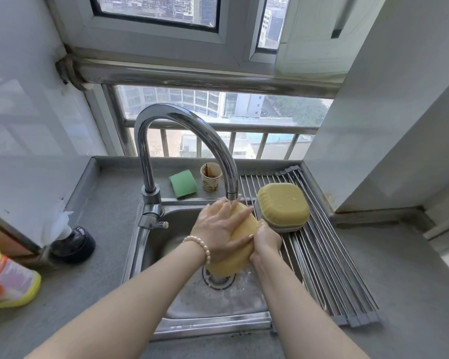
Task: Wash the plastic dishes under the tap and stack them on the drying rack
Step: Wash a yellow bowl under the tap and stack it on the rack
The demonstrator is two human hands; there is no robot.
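Under tap (187, 151), over sink (151, 244): your left hand (218, 229) flat on yellow plastic dish (240, 244), right hand (266, 239) gripping its edge. Washed yellow dishes (283, 206) stacked on drying rack (335, 268); this dish left to rack.

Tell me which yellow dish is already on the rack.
The upside-down yellow dish on the drying rack, right of the tap. The other yellow dish is held in both hands over the sink.

A green sponge (183, 186) lies curved on the ledge behind the sink, and a stained paper cup (211, 180) stands upright just beside it. At the left edge lies a yellow and orange bottle (7, 279), with a dark round object (73, 244) nearby on the counter.
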